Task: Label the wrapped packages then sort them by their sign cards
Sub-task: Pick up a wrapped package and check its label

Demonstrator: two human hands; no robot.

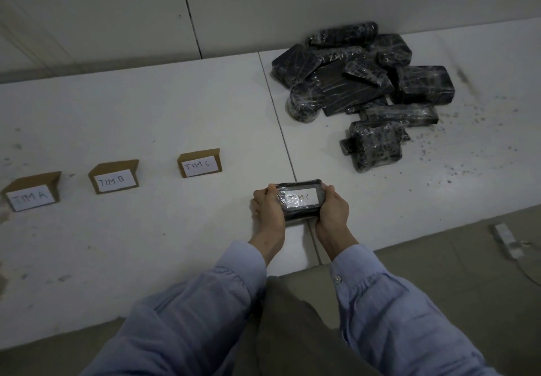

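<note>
Gripping the labelled package with left hand and right hand; sorting now, seemingly; next, over to the centre-frame card.

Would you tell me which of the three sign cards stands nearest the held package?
The TIM C card, rightmost of the three; TIM B and TIM A stand farther left of the package.

Near package: I read glossy, creased clear film over black, bearing a matt white paper label. Pile: same shiny wrap. Sign cards: matt brown cardboard, paper faces. Table: matt white, speckled. Sleeves: blue cloth.
</note>
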